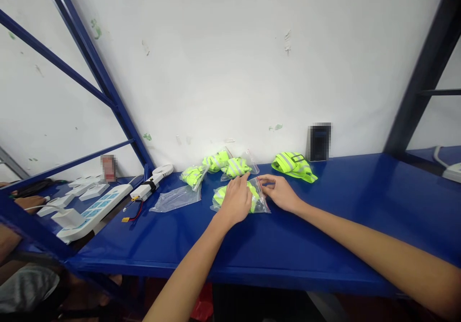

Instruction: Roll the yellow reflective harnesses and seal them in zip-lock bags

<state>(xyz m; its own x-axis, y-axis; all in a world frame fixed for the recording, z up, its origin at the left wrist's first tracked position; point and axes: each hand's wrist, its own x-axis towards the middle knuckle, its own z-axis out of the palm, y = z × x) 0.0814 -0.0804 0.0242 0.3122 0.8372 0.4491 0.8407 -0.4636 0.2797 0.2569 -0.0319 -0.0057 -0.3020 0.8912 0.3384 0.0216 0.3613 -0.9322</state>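
A clear zip bag (265,205) with a folded neon-yellow reflective vest (219,195) inside lies flat on the blue table in front of me. My left hand (236,199) rests over the bag's middle, fingers together and closed on its upper part, hiding some of the vest. At the bag's right, zip-edged end, my right hand (279,192) pinches the edge between thumb and fingers. Behind are several more bagged vests (236,167). An unbagged folded vest (291,164) with grey stripes and a dark buckle sits beyond my right hand.
A flat clear bag (176,199) lies to the left. Farther left are a white fan (163,170), a battery pack with wires (144,190) and a power strip (97,214). A dark box (319,142) leans on the wall. Another person's hand (30,203) shows at far left.
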